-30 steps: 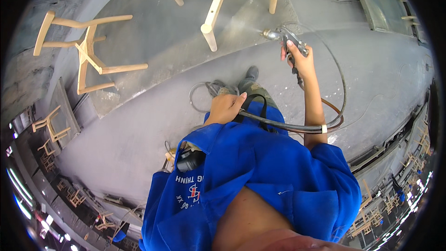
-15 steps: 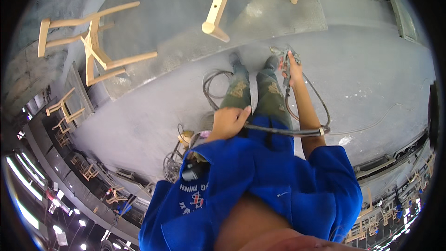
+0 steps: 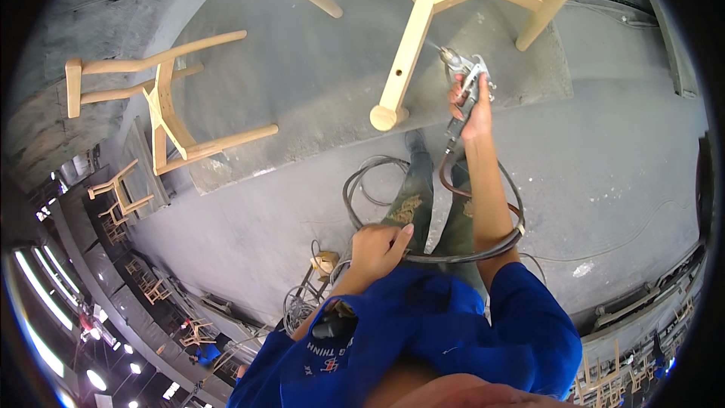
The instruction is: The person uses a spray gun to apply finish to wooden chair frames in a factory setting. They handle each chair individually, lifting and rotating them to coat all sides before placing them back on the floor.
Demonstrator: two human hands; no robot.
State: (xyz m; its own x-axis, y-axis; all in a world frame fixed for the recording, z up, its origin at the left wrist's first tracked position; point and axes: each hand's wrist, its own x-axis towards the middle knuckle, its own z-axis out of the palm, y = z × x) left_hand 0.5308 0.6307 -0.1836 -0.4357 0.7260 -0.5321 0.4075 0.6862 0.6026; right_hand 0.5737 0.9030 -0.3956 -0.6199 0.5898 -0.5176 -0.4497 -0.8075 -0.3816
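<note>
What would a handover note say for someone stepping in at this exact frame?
Right hand: gripping the spray gun, nozzle aimed at the near leg of the upturned wooden chair on the grey platform.
Left hand: closed on the black hose, which loops around the legs and up to the gun.
A second chair lies on its side to the left.
Done or left: coating progress cannot be judged from this view; spraying appears in hand at the near chair.

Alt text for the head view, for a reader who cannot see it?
The right hand aims a spray gun at an upturned wooden chair frame on a grey platform. The left hand holds the black hose near the waist.
</note>
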